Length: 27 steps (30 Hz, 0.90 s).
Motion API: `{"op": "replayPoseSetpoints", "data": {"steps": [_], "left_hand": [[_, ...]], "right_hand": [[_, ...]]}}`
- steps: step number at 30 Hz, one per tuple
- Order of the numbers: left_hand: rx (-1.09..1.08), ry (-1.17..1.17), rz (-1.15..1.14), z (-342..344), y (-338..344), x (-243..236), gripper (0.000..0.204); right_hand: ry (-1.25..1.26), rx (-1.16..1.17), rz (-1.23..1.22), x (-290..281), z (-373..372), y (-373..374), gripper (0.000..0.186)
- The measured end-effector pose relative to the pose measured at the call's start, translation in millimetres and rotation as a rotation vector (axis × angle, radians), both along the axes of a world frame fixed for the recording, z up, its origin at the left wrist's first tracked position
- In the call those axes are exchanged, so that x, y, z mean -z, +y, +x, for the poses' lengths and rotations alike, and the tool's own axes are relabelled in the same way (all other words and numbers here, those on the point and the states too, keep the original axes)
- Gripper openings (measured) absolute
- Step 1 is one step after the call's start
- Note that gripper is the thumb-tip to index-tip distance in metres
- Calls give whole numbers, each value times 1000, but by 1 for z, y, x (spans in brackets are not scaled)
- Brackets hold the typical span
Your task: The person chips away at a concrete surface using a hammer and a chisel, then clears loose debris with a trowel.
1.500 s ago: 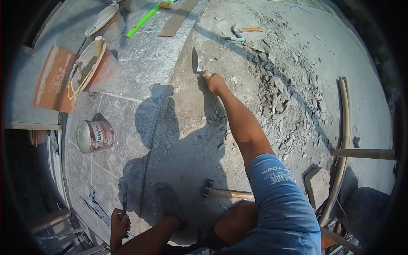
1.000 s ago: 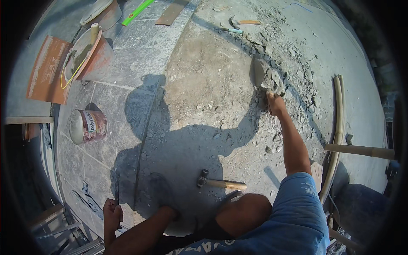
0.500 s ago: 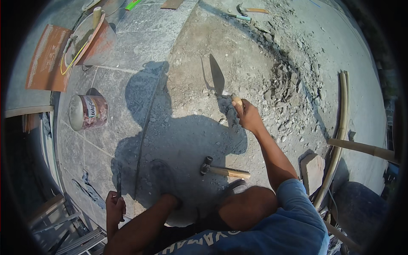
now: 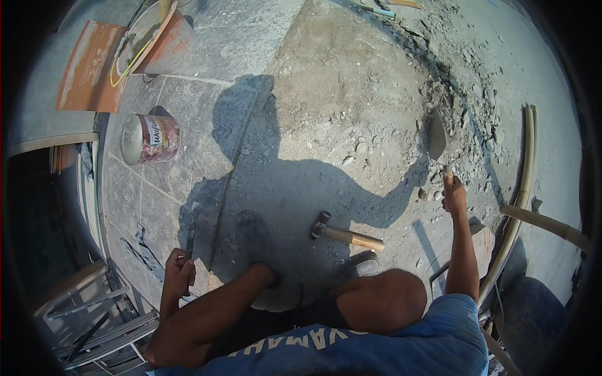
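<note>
My right hand [image 4: 455, 197] is closed round the wooden handle of a pointed trowel [image 4: 437, 136], whose blade hangs over the broken rubble [image 4: 442, 97] on the right. On the left, my left hand [image 4: 180, 271] grips a slim dark metal chisel [image 4: 190, 241], pointing away from me beside my left knee. A hammer [image 4: 351, 238] with a black head and wooden handle lies on the dusty ground between my feet, touched by neither hand.
A round tin [image 4: 150, 139] lies on the grey tiles [image 4: 200, 47] at left, near an orange bucket [image 4: 166, 41] and an orange board [image 4: 91, 66]. Bamboo poles [image 4: 525, 163] edge the right side. A metal ladder [image 4: 110, 335] lies at lower left. Another tool [image 4: 376, 10] rests at the far edge.
My right hand has swung the trowel rightward, from the middle of the rough ground to the rubble. My left hand keeps hold of the chisel, and the view has shifted slightly.
</note>
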<state>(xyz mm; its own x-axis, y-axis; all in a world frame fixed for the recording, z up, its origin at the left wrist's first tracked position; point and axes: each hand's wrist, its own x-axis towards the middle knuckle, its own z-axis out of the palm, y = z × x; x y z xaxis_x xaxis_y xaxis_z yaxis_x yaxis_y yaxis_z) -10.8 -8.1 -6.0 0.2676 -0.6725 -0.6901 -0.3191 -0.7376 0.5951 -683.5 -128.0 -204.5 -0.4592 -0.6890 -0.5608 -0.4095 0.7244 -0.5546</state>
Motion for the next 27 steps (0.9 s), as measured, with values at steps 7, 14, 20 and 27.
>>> {"op": "replayPoseSetpoints", "data": {"steps": [7,14,20,27], "left_hand": [[55,-3,18,-6,-18,6,9],[176,14,-18,-23,-54,3,11],[114,16,-12,-13,-39,0,10],[134,-2,-11,-15,-40,5,13]], "right_hand": [[-206,-366,-278,-31,168,9,49],[-258,-498,-283,24,177,3,49],[-19,-40,-62,23,15,76,46],[-211,-166,-184,-15,90,83,41]]}}
